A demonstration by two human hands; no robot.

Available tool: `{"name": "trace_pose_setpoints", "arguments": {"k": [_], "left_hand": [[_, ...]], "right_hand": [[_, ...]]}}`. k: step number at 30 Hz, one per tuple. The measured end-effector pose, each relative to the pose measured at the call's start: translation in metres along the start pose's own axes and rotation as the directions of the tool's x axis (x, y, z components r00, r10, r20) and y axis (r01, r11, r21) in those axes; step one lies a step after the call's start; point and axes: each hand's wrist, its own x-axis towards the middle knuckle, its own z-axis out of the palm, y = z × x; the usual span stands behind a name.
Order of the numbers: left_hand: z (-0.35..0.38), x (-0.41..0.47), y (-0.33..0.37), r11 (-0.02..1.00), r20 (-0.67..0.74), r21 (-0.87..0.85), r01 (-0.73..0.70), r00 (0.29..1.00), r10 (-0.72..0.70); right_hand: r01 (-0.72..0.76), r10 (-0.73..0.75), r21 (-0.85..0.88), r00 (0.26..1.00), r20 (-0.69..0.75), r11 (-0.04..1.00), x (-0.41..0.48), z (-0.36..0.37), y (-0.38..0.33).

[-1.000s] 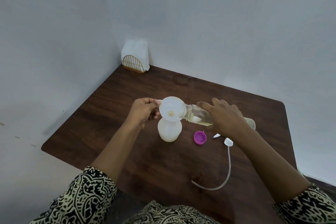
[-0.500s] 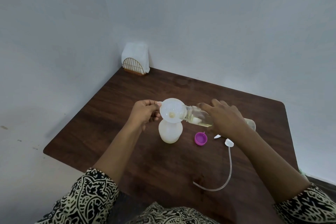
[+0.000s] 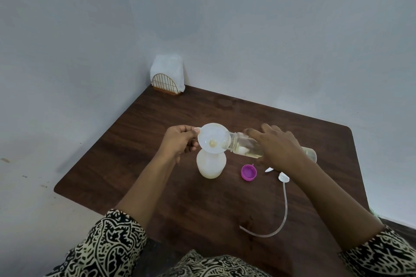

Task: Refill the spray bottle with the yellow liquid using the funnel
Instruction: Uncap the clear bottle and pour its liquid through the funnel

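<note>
The squat, milky plastic spray bottle point(image 3: 211, 166) stands on the dark woodgrain table point(image 3: 139, 148), a round translucent funnel point(image 3: 212, 141) in its neck. The left hand point(image 3: 180, 143) pinches the funnel's rim tab. The right hand point(image 3: 280, 148) curls its fingers round a tipped clear bottle point(image 3: 244, 146) of yellow liquid.

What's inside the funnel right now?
A small yellowish pool lies at the bottom of the funnel; the tilted bottle pokes its mouth over the rim. The spout underneath is covered.

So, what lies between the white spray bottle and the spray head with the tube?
The purple cap, open side up, and then a small white piece; the head view shows both.
</note>
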Motion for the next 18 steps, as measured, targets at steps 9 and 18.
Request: {"name": "trace_pose_setpoints", "arguments": {"k": [9,18], "left_hand": [[-0.0008,0.0014,-0.0015,1.000,0.013,-0.013,-0.002,1.000,0.002],[-0.0010,0.0010,-0.0011,1.000,0.017,-0.021,-0.004,1.000,0.004]], "right_hand": [[0.002,-0.002,-0.012,1.000,-0.006,1.000,-0.0013,-0.0017,-0.0009],[0.000,0.000,-0.010,1.000,-0.010,1.000,-0.0012,-0.0021,-0.0009]]}}
